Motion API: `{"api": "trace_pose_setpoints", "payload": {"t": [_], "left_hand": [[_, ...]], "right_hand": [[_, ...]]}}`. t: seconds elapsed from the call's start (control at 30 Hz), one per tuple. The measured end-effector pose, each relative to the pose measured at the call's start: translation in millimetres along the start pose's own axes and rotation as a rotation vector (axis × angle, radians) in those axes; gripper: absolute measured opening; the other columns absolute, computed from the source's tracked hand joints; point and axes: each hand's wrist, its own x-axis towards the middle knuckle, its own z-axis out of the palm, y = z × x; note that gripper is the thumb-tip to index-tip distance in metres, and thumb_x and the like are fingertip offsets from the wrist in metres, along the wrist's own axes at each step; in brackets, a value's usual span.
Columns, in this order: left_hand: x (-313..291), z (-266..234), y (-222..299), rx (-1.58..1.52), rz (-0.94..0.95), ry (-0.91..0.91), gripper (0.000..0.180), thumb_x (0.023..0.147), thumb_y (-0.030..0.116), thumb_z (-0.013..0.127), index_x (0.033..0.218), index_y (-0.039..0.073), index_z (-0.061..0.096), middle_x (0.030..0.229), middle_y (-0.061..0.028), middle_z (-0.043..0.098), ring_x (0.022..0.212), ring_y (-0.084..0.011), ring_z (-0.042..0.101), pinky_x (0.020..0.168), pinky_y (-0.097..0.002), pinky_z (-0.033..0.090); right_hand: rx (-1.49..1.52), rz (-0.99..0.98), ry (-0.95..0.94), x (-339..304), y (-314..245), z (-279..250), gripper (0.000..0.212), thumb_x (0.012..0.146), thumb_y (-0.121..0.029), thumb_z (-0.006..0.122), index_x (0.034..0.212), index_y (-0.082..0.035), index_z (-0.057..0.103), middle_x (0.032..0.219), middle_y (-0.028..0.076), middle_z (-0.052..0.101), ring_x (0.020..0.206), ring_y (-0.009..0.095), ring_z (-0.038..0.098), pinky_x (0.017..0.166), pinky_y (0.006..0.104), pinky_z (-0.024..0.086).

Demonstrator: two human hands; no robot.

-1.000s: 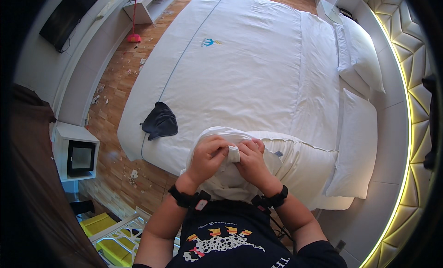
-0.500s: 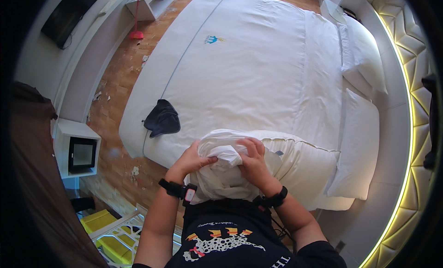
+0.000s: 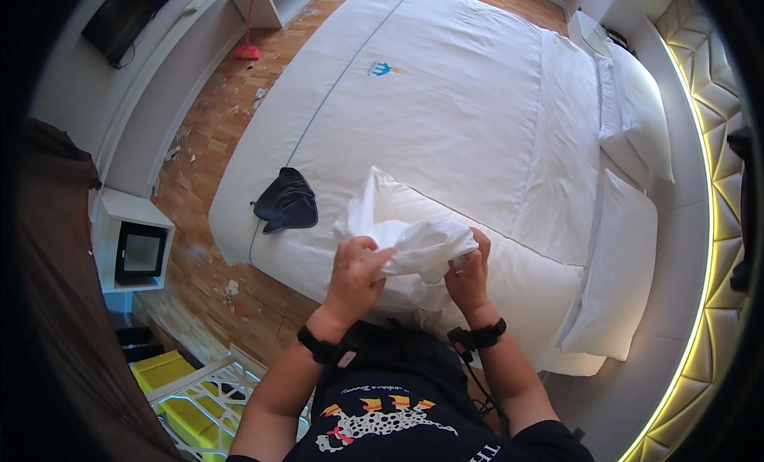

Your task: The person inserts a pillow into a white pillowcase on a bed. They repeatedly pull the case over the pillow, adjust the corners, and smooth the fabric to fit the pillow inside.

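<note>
Left hand: the person's left hand [image 3: 354, 272], just below the centre of the frame, fingers curled and closed on the near left edge of the white cloth.
Right hand: the person's right hand [image 3: 469, 277], a little right of centre, fingers pinched on the right end of the same cloth; the two hands stand apart, with the cloth spanning the gap.
White cloth: the white cloth [image 3: 426, 243], at the centre of the frame, bunched in folds between the hands; its lower part is partly hidden by them.
Piped pillow: a white pillow [image 3: 529, 295] with a thin dark line along its edge, extending from the centre toward the lower right, just behind and beside the cloth; one corner points up near mid-frame.
Bed: a broad bed [image 3: 454, 120] with a white cover, filling the upper middle; a blue line crosses its left part.
Dark cloth: a small dark cloth [image 3: 288, 201], flat on the bed, left of centre.
Other pillow: a white pillow at the right [image 3: 614, 271], near the padded wall [image 3: 716, 223].
Left margin: a white cabinet [image 3: 107, 251] beside a brown curtain [image 3: 60, 279].
Upper left: a red broom [image 3: 248, 51] on the wooden floor [image 3: 215, 120].
</note>
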Motion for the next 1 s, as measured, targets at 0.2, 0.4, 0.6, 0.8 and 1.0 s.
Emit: {"api": "trace_pose_setpoints", "payload": {"t": [0.2,0.4,0.6,0.8,1.0], "left_hand": [[-9.0,15.3,-17.3,-0.144,-0.061,-0.001,0.034,0.076,0.0,0.079,0.109,0.006,0.072,0.111,-0.0149,0.066,0.105,-0.0403,0.063,0.09,-0.0467,0.052],[-22.2,17.1,-19.0,-0.125,-0.146,-0.522,0.025,0.083,0.014,0.081,0.102,0.004,0.068,0.104,-0.0209,0.07,0.101,-0.0443,0.066,0.089,-0.0494,0.054],[-34.9,19.2,-33.5,0.068,-0.415,-0.922,0.037,0.089,0.034,0.078,0.109,0.003,0.07,0.109,-0.0239,0.074,0.107,-0.0445,0.068,0.092,-0.0495,0.055],[-30.1,10.2,-31.3,0.105,-0.409,-0.895,0.032,0.093,0.033,0.074,0.106,0.004,0.073,0.108,-0.0234,0.074,0.107,-0.0456,0.068,0.091,-0.0503,0.055],[39.3,-35.3,11.6,-0.151,-0.322,-0.232,0.017,0.098,0.013,0.066,0.108,-0.001,0.07,0.101,-0.0239,0.072,0.092,-0.0362,0.07,0.081,-0.0371,0.054]], "right_hand": [[-0.034,0.055,-0.171,-18.4,2.7,-17.7,0.043,0.081,-0.002,0.08,0.115,-0.003,0.054,0.139,0.023,0.053,0.127,0.043,0.054,0.107,0.0505,0.047],[-0.095,0.059,-0.262,-49.3,6.9,-36.5,0.046,0.081,-0.005,0.082,0.118,-0.003,0.055,0.139,0.022,0.056,0.128,0.043,0.054,0.108,0.0499,0.046],[0.126,0.199,-0.177,-71.9,6.3,-32.4,0.047,0.078,0.0,0.08,0.118,-0.005,0.056,0.133,0.021,0.061,0.121,0.043,0.059,0.103,0.0481,0.049],[-0.145,0.151,-0.302,-59.7,5.1,-34.2,0.049,0.072,0.004,0.075,0.116,-0.005,0.056,0.116,0.017,0.064,0.108,0.04,0.062,0.094,0.0475,0.05],[-0.106,0.106,0.029,30.3,-12.6,-36.2,0.042,0.073,0.008,0.069,0.108,-0.004,0.051,0.104,0.017,0.059,0.095,0.039,0.058,0.087,0.0449,0.049]]}}
